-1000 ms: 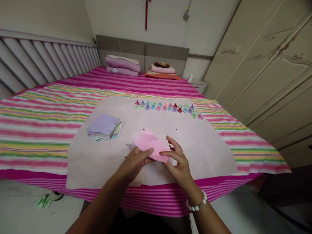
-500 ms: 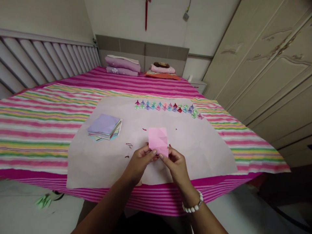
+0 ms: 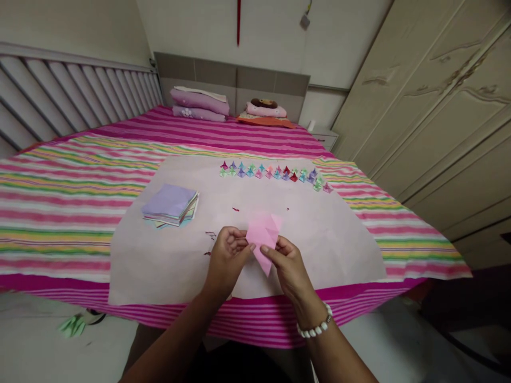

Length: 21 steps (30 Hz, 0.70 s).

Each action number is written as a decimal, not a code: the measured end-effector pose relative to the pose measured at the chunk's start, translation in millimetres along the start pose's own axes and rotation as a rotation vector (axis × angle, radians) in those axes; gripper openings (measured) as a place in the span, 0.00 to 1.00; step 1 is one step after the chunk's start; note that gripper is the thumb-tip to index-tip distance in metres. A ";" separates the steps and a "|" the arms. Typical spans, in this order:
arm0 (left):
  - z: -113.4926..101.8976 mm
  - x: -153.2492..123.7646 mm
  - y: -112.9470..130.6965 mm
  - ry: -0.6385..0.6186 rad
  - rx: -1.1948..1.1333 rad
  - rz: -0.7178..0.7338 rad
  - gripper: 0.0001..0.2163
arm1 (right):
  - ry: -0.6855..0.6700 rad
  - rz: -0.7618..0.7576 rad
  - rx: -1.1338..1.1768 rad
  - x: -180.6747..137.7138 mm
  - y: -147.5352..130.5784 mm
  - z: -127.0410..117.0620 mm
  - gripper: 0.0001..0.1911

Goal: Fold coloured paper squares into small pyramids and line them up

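Both hands hold one creased pink paper square (image 3: 262,234) just above the pale sheet (image 3: 159,266) spread on the bed. My left hand (image 3: 227,258) pinches its left edge with fingers curled. My right hand (image 3: 288,266) pinches the lower right edge; a white bead bracelet sits on that wrist. The paper is turned on a corner, its lowest point down between my thumbs.
A stack of coloured paper squares (image 3: 171,205) lies to the left. A row of several small folded paper shapes (image 3: 275,174) lines the sheet's far edge. Striped bedcover (image 3: 59,213), pillows (image 3: 199,103) at the headboard, wardrobe (image 3: 435,106) on the right, green scraps (image 3: 72,325) on the floor.
The pink paper went from lying flat under my hands to held upright, then turned onto a corner. Both hands drew together at its lower edge.
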<state>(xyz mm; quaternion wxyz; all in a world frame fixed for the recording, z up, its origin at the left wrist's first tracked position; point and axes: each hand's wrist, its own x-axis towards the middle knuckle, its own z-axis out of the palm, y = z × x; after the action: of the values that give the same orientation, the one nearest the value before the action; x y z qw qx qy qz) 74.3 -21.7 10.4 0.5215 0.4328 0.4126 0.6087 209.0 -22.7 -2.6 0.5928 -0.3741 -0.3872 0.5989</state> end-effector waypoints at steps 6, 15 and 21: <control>-2.4 -2.3 -3.5 -0.054 0.051 -0.035 0.19 | -0.040 -0.046 -0.038 -2.4 0.1 3.1 0.13; -5.0 2.2 -6.1 -0.051 0.066 -0.020 0.12 | -0.030 -0.052 -0.123 0.4 7.0 -5.2 0.09; -5.6 2.7 -7.5 -0.072 0.083 -0.133 0.07 | -0.006 -0.033 -0.127 4.3 5.9 -4.0 0.13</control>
<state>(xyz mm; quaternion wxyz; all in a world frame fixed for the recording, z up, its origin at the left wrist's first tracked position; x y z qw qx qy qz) 70.8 -18.5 1.9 0.5568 0.4471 0.4465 0.5391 210.1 -18.3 -9.6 0.5765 -0.4028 -0.4324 0.5642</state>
